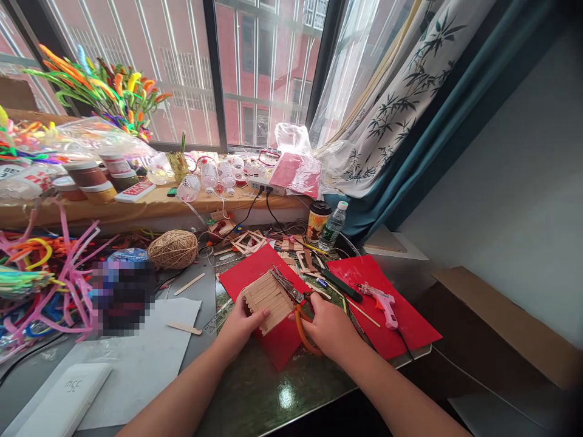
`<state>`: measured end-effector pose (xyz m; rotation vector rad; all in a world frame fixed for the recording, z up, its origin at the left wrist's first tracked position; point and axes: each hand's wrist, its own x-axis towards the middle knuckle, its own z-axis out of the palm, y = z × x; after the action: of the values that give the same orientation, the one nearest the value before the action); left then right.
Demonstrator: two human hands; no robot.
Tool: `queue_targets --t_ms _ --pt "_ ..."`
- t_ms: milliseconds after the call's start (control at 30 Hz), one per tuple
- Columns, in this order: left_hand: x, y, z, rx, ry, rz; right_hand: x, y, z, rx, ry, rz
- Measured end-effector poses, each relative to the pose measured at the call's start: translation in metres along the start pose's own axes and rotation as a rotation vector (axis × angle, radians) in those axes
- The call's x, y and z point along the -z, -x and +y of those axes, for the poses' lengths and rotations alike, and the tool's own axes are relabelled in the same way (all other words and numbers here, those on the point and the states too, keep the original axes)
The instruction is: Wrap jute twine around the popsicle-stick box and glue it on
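Observation:
My left hand [243, 325] grips a flat panel of craft sticks [268, 300] laid side by side, its thumb on the top face. Orange-handled scissors [300, 328] are in my right hand [325, 321], their blades lying along the panel's right edge. Whether the blades touch the wood I cannot tell. Under both hands is a red sheet [248, 267]. To the right, a pink glue gun [385, 303] rests on a second red sheet [410, 325].
Loose craft sticks [250, 241] lie behind the panel, near a paper cup [317, 221] and a water bottle [334, 226]. A twine ball [173, 249], white paper [150, 340] and a white power bank [68, 397] are on the left. The table's edge [319, 408] runs in front.

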<state>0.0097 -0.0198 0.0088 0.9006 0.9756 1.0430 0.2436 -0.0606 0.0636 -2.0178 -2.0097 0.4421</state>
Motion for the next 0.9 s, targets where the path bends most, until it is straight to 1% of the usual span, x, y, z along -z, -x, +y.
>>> queue_targets --t_ms 300,600,767,833,900 --pt "0.007 -0.004 -0.006 -0.025 -0.029 -0.019 0.000 -0.001 0.005 0.037 0.153 0.055" --pt "0.008 -0.004 -0.005 -0.028 -0.095 -0.028 -0.006 -0.004 0.021 0.099 0.307 0.140" --pt "0.008 -0.004 -0.004 -0.030 -0.087 -0.047 -0.007 -0.006 0.029 0.100 0.358 0.146" --pt "0.007 -0.004 -0.003 -0.021 -0.068 -0.038 -0.004 -0.008 0.031 0.098 0.349 0.130" --pt "0.006 -0.003 -0.001 -0.008 -0.036 -0.026 -0.001 -0.010 0.033 0.066 0.312 0.113"
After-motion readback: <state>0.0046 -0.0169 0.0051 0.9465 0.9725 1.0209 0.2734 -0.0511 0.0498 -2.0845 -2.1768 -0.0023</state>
